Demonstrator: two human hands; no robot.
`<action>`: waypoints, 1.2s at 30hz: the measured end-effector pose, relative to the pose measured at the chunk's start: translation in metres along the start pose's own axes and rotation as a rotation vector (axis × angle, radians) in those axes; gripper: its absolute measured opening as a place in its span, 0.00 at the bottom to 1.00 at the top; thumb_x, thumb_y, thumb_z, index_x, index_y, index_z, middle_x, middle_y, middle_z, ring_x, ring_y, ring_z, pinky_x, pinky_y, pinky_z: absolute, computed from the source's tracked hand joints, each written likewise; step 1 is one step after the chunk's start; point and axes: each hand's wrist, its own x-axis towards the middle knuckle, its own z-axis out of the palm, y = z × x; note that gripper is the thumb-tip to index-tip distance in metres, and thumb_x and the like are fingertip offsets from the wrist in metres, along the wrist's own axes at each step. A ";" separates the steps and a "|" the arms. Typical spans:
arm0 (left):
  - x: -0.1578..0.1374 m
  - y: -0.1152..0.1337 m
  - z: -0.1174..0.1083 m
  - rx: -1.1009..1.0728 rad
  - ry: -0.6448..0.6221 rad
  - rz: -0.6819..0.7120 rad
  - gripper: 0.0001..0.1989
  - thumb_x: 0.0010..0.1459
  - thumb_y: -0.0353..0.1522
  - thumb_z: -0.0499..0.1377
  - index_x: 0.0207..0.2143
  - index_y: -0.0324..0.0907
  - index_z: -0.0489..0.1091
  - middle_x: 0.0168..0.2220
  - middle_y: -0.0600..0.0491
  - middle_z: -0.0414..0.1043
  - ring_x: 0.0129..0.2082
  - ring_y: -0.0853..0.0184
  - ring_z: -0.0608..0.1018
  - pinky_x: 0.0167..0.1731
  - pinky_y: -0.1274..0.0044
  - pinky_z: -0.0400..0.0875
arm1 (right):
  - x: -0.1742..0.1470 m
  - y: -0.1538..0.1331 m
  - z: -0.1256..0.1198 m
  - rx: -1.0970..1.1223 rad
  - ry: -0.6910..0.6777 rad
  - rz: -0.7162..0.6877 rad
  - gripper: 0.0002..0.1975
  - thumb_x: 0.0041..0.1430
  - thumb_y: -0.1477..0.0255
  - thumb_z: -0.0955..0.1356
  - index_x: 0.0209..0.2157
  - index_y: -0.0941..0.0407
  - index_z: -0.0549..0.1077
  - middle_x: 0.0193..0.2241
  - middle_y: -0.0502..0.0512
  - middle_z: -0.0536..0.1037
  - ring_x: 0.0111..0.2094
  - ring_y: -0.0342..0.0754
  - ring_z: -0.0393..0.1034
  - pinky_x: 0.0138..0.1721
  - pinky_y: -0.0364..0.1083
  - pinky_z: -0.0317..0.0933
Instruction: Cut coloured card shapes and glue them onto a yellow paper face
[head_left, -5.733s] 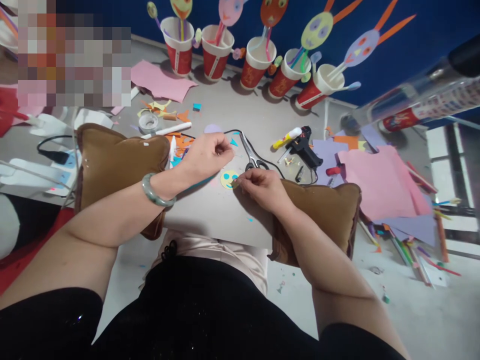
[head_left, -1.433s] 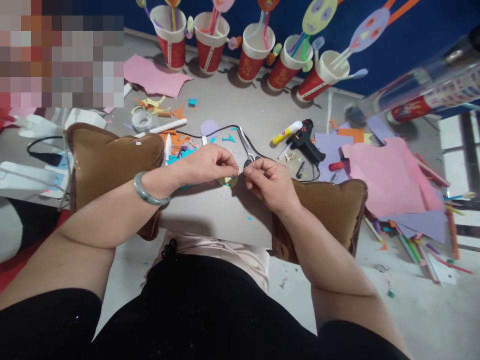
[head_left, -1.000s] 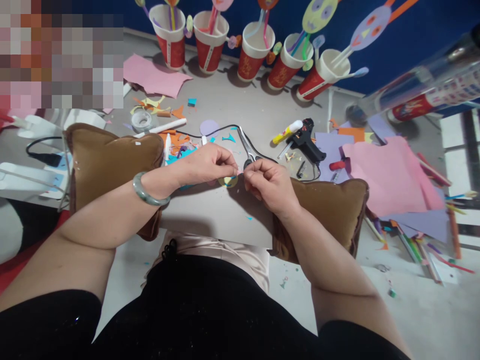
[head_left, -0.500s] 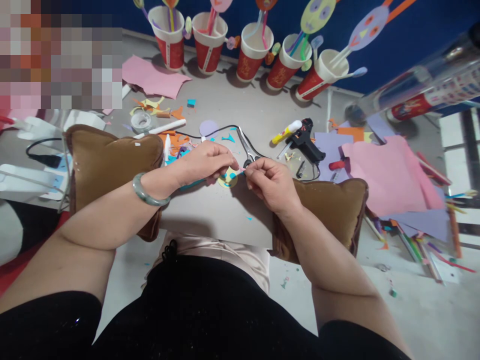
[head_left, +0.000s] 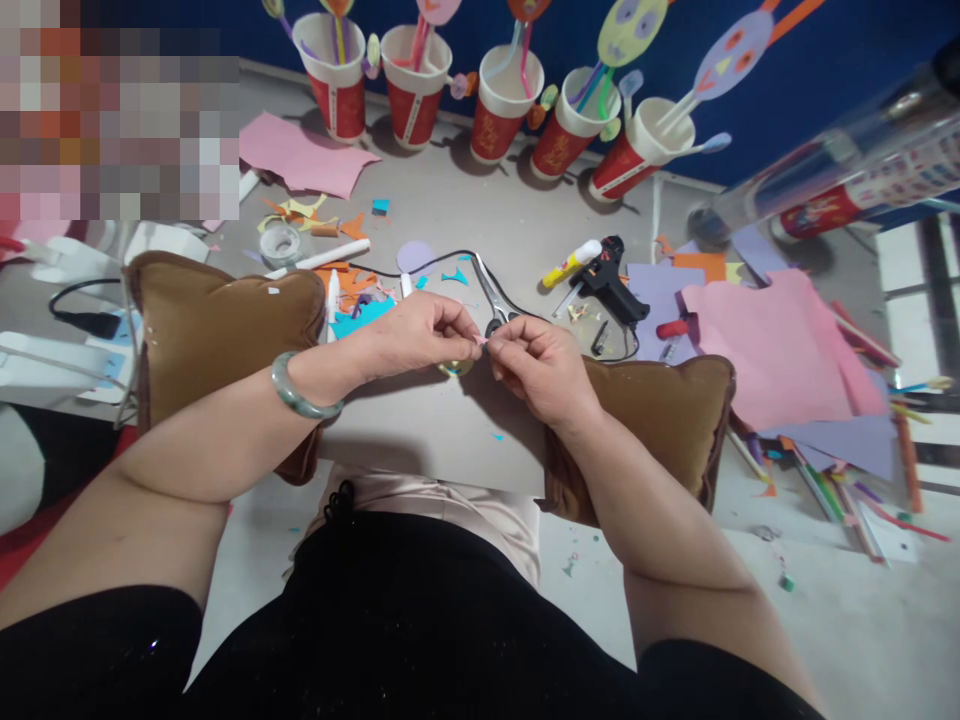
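Thumb and forefinger of the person's left hand (head_left: 420, 330) have drawn together since half a second ago, pinching a tiny pink scrap (head_left: 482, 341) and covering more of the yellow paper face (head_left: 455, 369). The right hand (head_left: 546, 370) grips the same scrap. Beneath them, the face lies on the worktop (head_left: 427, 435), toward its front edge, between brown cushions (head_left: 225, 310). Scissors (head_left: 496, 298) rest just behind; red paper cups (head_left: 497, 137) line the back edge.
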 end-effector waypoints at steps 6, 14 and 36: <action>-0.001 -0.001 0.000 0.017 0.017 0.019 0.04 0.54 0.29 0.65 0.31 0.37 0.74 0.23 0.58 0.71 0.19 0.78 0.68 0.17 0.85 0.63 | 0.000 0.000 0.000 -0.003 -0.003 -0.019 0.13 0.52 0.63 0.74 0.28 0.56 0.70 0.15 0.42 0.69 0.12 0.35 0.52 0.13 0.38 0.44; -0.002 0.001 0.000 -0.003 0.052 0.013 0.03 0.56 0.29 0.63 0.31 0.37 0.74 0.23 0.57 0.71 0.17 0.79 0.69 0.16 0.85 0.63 | -0.001 0.005 -0.004 -0.266 0.171 -0.230 0.11 0.60 0.62 0.70 0.30 0.54 0.71 0.19 0.46 0.72 0.17 0.40 0.60 0.21 0.41 0.55; -0.002 0.002 -0.005 -0.136 0.105 0.068 0.03 0.56 0.24 0.62 0.29 0.38 0.71 0.20 0.61 0.67 0.13 0.80 0.66 0.13 0.85 0.58 | 0.007 0.005 -0.020 -1.443 0.275 -0.147 0.12 0.59 0.69 0.68 0.44 0.57 0.74 0.37 0.63 0.80 0.36 0.57 0.73 0.37 0.50 0.58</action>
